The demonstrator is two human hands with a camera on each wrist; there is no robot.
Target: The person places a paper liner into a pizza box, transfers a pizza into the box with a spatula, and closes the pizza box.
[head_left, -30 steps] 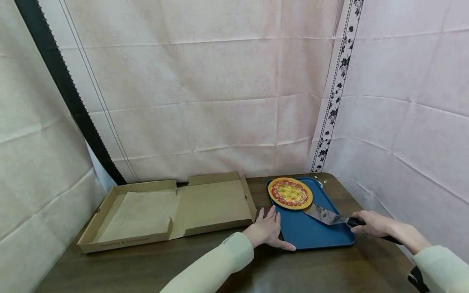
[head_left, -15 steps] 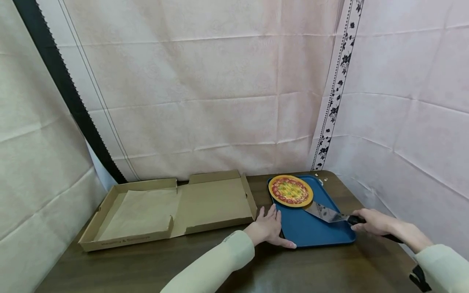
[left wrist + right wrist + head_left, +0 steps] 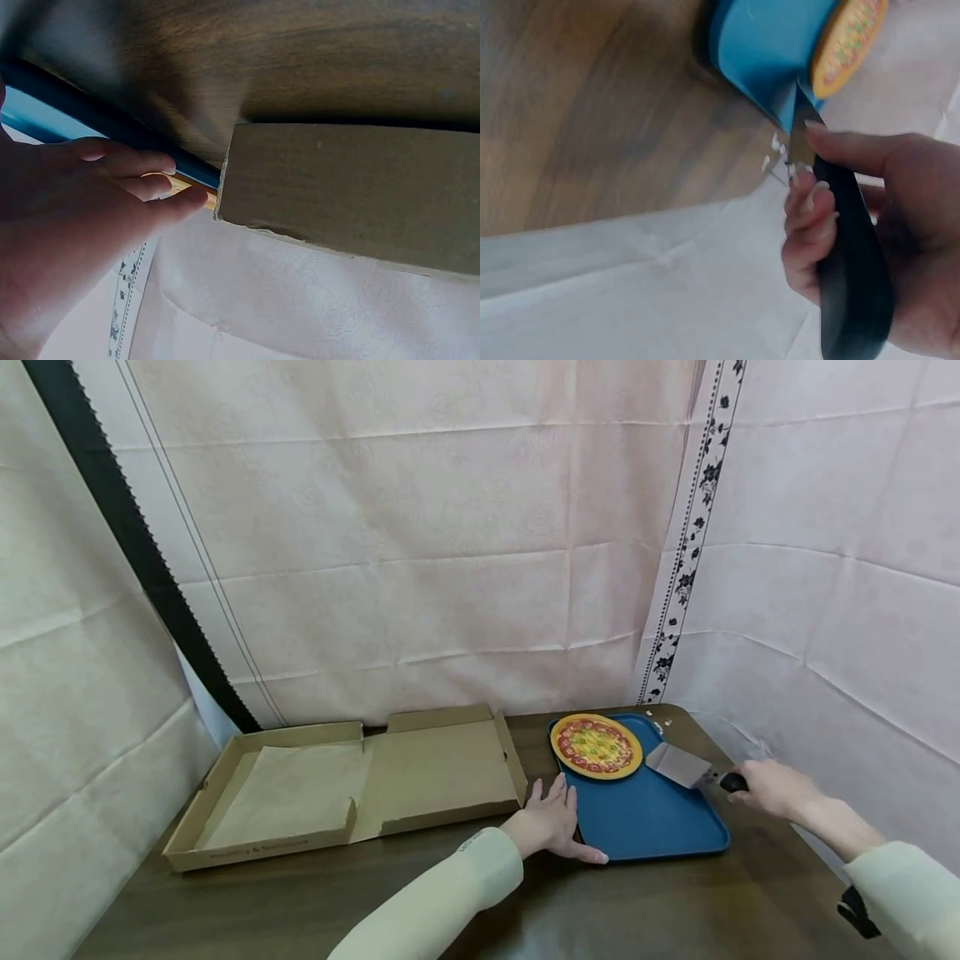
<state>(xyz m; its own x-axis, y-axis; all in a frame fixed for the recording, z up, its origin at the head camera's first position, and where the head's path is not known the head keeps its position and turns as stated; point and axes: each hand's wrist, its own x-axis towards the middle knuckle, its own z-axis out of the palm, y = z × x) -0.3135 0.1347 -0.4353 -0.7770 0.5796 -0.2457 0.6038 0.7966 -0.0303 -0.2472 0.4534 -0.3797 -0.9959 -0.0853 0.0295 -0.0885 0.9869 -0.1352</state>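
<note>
My right hand (image 3: 772,789) grips the black handle (image 3: 851,262) of a pizza server with a flat metal blade (image 3: 678,766). The blade reaches over the right side of a blue tray (image 3: 645,827), its tip close to the right edge of a small pizza (image 3: 597,746). That pizza, with a yellow crust and red and green topping, sits at the tray's far left corner. My left hand (image 3: 553,821) lies with fingers spread at the tray's left edge. In the left wrist view its straight fingers rest along the tray's rim (image 3: 112,120).
An opened cardboard pizza box (image 3: 442,772) lies left of the tray, its lid side near my left hand. Paper (image 3: 288,793) lines its base. Small white bits (image 3: 660,724) lie by the tray's far right corner. Cloth curtains (image 3: 450,527) enclose the table (image 3: 637,910).
The server has moved up and to the right with my right hand, its tip leaving the pizza's near edge for the right side. The blade has turned. My left hand stays at the tray.
</note>
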